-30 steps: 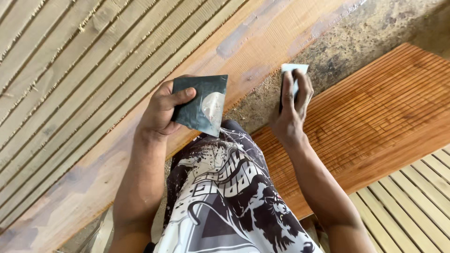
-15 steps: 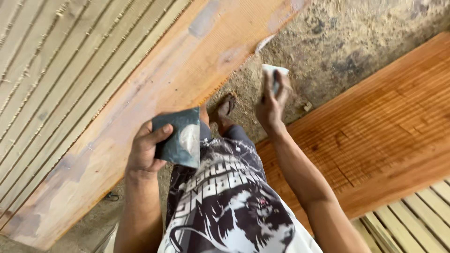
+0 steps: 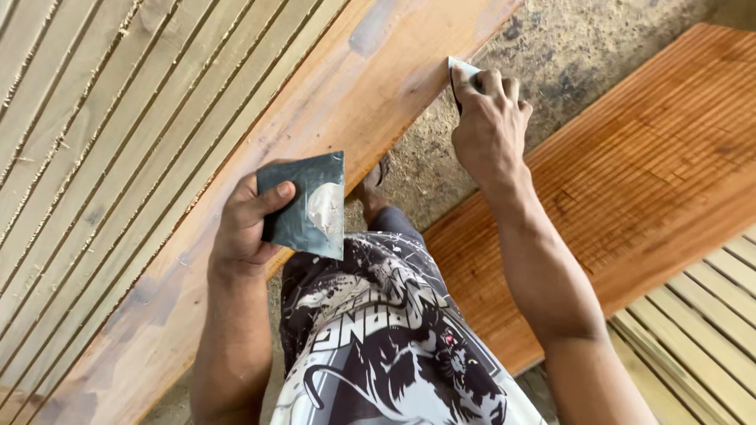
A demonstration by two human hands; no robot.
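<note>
right hand [image 3: 490, 126] pinches scraper [image 3: 460, 72] at board [image 3: 331, 118] edge, 1 o'clock from left hand [image 3: 244, 224] clamping dark pad [image 3: 307, 205].

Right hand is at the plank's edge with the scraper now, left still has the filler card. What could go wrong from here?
1. The scraper in the right hand sits right at the edge of the plank; it may slip off and miss the grey patch.
2. The pale filler blob on the dark card, tilted in the left hand, could slide off onto the shirt.
</note>
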